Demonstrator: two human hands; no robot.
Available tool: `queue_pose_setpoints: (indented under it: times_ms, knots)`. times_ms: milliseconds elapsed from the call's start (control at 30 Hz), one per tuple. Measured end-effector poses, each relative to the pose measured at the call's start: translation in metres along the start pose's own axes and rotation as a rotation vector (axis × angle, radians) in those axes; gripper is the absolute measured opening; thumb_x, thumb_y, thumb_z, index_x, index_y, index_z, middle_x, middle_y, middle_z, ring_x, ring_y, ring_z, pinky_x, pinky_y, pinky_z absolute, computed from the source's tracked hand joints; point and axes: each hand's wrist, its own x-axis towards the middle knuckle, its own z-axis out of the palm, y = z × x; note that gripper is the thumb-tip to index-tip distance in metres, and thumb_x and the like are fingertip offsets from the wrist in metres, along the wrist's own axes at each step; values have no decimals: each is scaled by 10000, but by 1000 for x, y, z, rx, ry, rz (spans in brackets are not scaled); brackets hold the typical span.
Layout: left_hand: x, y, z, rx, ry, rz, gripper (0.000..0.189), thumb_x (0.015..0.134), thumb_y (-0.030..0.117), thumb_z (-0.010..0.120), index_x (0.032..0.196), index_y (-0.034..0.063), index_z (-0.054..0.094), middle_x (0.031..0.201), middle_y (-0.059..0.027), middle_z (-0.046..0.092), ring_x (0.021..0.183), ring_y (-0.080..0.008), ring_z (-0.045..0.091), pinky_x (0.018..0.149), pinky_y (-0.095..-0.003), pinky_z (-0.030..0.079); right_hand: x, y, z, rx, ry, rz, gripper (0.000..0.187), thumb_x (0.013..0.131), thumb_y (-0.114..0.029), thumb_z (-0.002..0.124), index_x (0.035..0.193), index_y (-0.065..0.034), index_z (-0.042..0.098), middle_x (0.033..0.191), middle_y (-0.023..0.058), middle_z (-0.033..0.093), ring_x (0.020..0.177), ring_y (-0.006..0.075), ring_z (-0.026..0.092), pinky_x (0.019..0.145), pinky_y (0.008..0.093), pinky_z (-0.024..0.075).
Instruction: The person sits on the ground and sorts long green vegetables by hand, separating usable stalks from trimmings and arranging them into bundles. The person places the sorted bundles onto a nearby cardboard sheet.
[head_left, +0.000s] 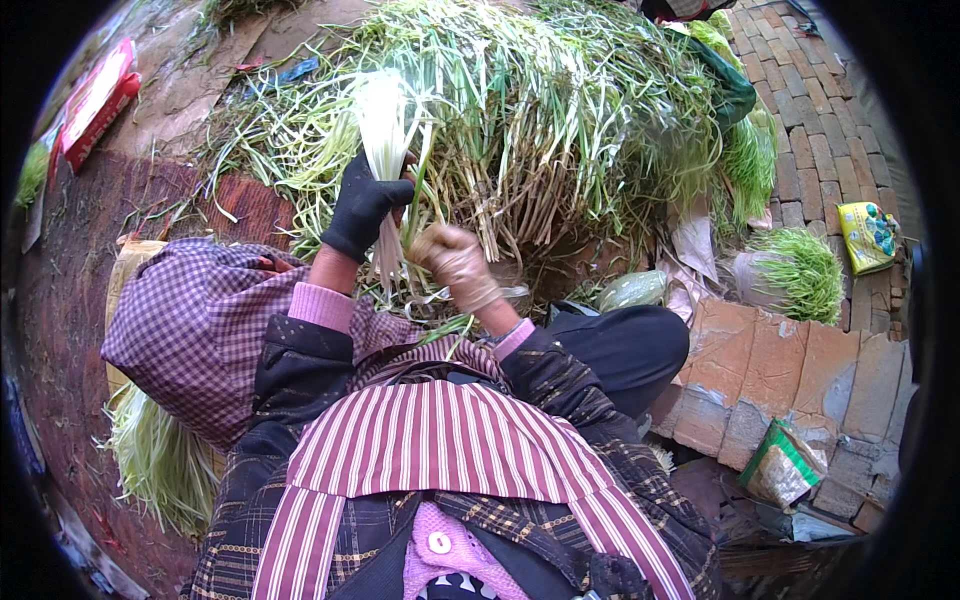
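Observation:
My left hand (367, 202), in a black fingerless glove, is closed around a bunch of pale leafy stalks (385, 127), which it holds upright; their tops look white in the glare. My right hand (454, 262), in a thin translucent glove, is curled just to the right of the bunch's lower end, beside a few green and yellowish stalks. It looks slightly blurred, and whether its fingers grip a stalk cannot be told. Ahead of both hands lies a large heap of long green stalks (517, 127) with brownish lower ends.
At the left, cut greens (161, 457) lie by my checked-cloth knee. To the right are a pale green gourd (634, 290), a wrapped bundle of greens (802, 274), a yellow packet (868, 236), orange bricks (772, 360) and a green-and-white bag (784, 465). A red packet (97, 101) lies upper left.

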Motion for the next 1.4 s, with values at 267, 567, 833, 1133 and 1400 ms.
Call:
queue_pose_setpoints:
  times_ms: [267,567,833,1133,1400]
  knots:
    - [-1,5,4,3,-54,21,378,620,-3,682,985,0,584,740,-36,595,520,-111,539,463,-235,437,-6,39,-35,-1165,-457,436,182,858,-191,545,822,-45,648,758,115,642,655,206,602,657,302,503]
    - [-3,17,2,-116,-39,-1,402,618,-5,664,1007,-11,567,744,-39,586,506,-119,543,454,-231,441,-5,-23,3,203,-142,203,208,887,-105,606,1083,-35,600,909,-23,620,776,56,547,693,203,449]
    - [1,29,-16,-361,121,112,360,687,-72,613,1028,-12,514,719,-70,579,423,-134,514,373,-233,417,-34,-35,4,123,-278,246,159,896,-164,593,972,-24,595,742,-9,590,606,57,524,532,201,421]
    - [14,22,-43,-439,377,105,296,759,-17,592,1040,21,505,725,-120,611,445,-106,470,378,-228,399,-113,-75,-7,220,-345,506,88,839,-68,633,917,-29,620,760,3,604,635,62,542,560,201,459]
    - [4,11,-19,-176,168,19,223,773,161,724,882,23,587,649,-76,635,399,-96,511,352,-209,388,-100,-69,-18,140,56,220,110,892,-74,573,980,-9,585,781,11,614,571,39,513,447,168,395]
